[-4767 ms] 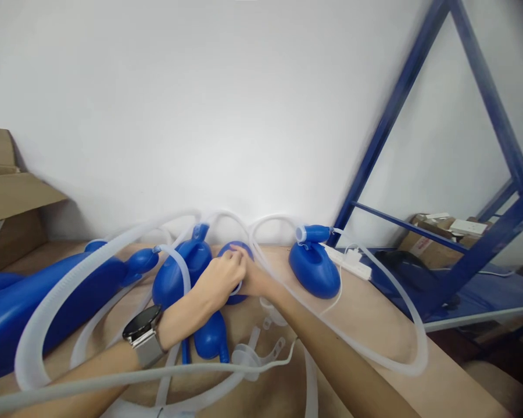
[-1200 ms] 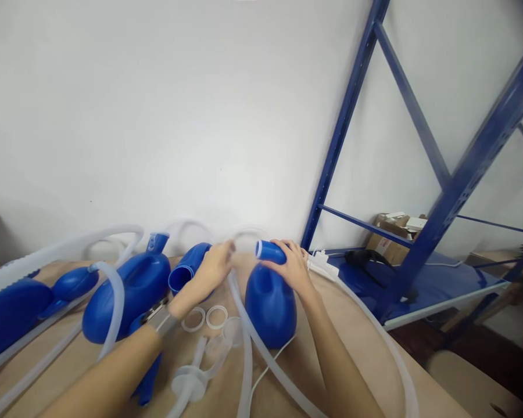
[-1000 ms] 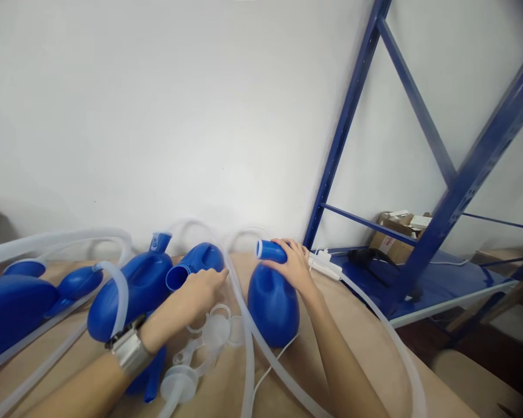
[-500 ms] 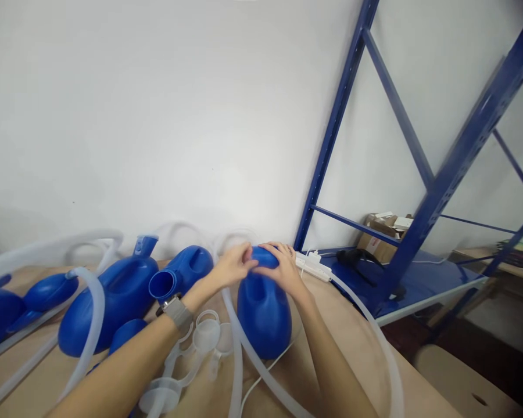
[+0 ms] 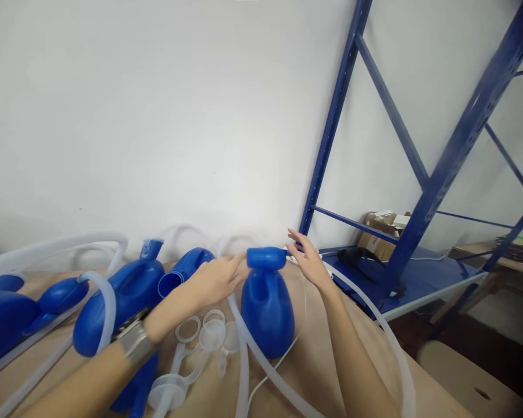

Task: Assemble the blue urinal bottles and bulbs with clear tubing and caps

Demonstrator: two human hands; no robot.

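Note:
A blue plastic urinal bottle (image 5: 268, 316) with a moulded handle stands on the table, and a wide blue top piece (image 5: 265, 258) sits crosswise on its neck. To its left is my left hand (image 5: 218, 280), fingers stretched out, their tips close beside the top piece; whether they touch it I cannot tell. My right hand (image 5: 309, 261) is off the bottle on the right, raised with its fingers spread and nothing in it. Several translucent plastic caps with straps (image 5: 211, 335) lie on the table in front of the left forearm.
More blue bottles (image 5: 128, 284) lie on the left, with pale flexible tubes (image 5: 107, 302) running among them. A second bottle (image 5: 172, 283) points its round mouth toward me. A white power strip (image 5: 326, 267) is behind my right hand. Right of the table (image 5: 305, 371) stands a blue metal rack (image 5: 427, 191).
Both hands have come away from the bottle's top: the left moved left, the right moved right and opened. The blue top piece is now uncovered, and the view has shifted slightly.

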